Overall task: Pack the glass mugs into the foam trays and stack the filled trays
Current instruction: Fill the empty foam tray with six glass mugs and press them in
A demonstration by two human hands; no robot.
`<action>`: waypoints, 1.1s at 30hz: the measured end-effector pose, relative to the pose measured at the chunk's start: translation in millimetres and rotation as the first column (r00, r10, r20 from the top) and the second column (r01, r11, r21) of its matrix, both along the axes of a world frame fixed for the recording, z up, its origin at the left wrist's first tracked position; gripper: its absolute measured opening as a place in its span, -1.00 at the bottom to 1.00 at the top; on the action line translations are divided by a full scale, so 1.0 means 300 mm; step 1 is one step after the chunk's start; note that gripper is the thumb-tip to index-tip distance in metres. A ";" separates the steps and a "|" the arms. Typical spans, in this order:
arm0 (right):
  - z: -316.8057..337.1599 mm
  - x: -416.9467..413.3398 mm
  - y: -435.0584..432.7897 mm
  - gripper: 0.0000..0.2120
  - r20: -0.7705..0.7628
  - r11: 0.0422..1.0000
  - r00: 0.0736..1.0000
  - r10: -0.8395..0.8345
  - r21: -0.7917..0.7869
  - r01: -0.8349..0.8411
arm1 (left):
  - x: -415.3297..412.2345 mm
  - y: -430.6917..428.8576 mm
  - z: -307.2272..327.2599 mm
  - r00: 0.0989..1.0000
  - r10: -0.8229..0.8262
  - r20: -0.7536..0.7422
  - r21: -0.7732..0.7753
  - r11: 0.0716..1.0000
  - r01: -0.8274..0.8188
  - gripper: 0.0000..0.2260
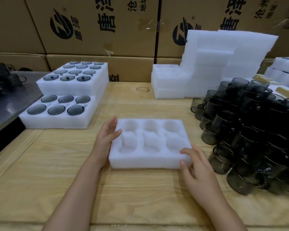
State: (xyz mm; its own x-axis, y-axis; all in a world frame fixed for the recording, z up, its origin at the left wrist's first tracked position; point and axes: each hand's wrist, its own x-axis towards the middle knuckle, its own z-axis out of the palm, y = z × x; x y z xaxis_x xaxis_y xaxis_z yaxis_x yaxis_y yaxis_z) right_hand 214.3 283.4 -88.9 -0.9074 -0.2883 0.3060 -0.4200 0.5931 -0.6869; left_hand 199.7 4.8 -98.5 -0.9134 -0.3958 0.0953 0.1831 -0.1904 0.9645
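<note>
An empty white foam tray (150, 161) with several round pockets lies flat on the wooden table (57, 164) in front of me. My left hand (105, 137) rests against its left edge with the fingers straight and the thumb on the rim. My right hand (197, 169) touches its near right corner, fingertips on the top and front face. A heap of dark smoky glass mugs (250, 134) is piled at the right. Filled trays (60, 112) with mugs stand at the left, with a taller filled stack (77, 77) behind.
A stack of empty foam trays (168, 84) and tall foam sheets (223, 64) stand at the back right. Cardboard boxes (98, 30) wall off the back. A metal surface (10, 90) adjoins the table at the left. More foam trays (284, 67) sit far right.
</note>
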 end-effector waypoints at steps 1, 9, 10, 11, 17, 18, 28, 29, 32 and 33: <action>0.007 0.003 -0.003 -0.73 0.013 1.000 1.000 -0.002 0.000 0.002 | -0.005 -0.002 0.000 1.000 -0.010 -0.004 0.009 1.000 0.010 -0.51; 0.235 -0.204 0.008 -0.65 -0.546 0.729 0.737 -0.398 0.299 0.616 | -0.023 -0.013 0.010 0.998 -0.059 0.005 0.054 0.997 0.059 -0.45; 0.261 -0.244 0.010 -0.65 -0.487 0.654 0.755 -0.440 0.402 0.641 | -0.022 -0.015 0.011 0.998 -0.063 0.013 0.068 0.996 0.062 -0.49; 0.283 -0.278 0.010 -0.65 -0.429 0.586 0.767 -0.478 0.494 0.642 | -0.022 -0.017 0.010 0.998 -0.064 0.021 0.071 0.996 0.062 -0.53; 0.286 -0.362 0.029 -0.80 -0.400 0.350 0.751 -0.526 0.703 0.620 | -0.026 -0.028 0.002 0.997 -0.059 0.055 0.013 0.998 0.058 -0.59; 0.284 -0.365 0.029 -0.81 -0.407 0.354 0.750 -0.521 0.697 0.624 | -0.027 -0.028 0.002 0.997 -0.058 0.060 0.005 0.998 0.058 -0.59; 0.307 -0.301 -0.019 -0.86 -0.194 0.957 0.965 -0.178 0.193 0.216 | -0.022 -0.016 0.010 0.996 -0.023 0.087 -0.024 0.999 0.025 -0.61; 0.312 -0.298 -0.029 -0.81 -0.135 0.974 0.981 -0.143 0.157 0.163 | -0.022 -0.016 0.008 0.996 -0.019 0.085 -0.027 0.999 0.021 -0.65; 0.320 -0.313 -0.049 -0.74 0.023 0.994 0.995 -0.102 0.030 0.101 | -0.022 -0.016 0.005 0.996 -0.019 0.089 -0.040 0.999 0.023 -0.69; 0.321 -0.323 -0.054 -0.73 0.049 0.994 0.993 -0.105 0.009 0.105 | -0.021 -0.015 0.006 0.996 -0.021 0.089 -0.042 0.999 0.025 -0.69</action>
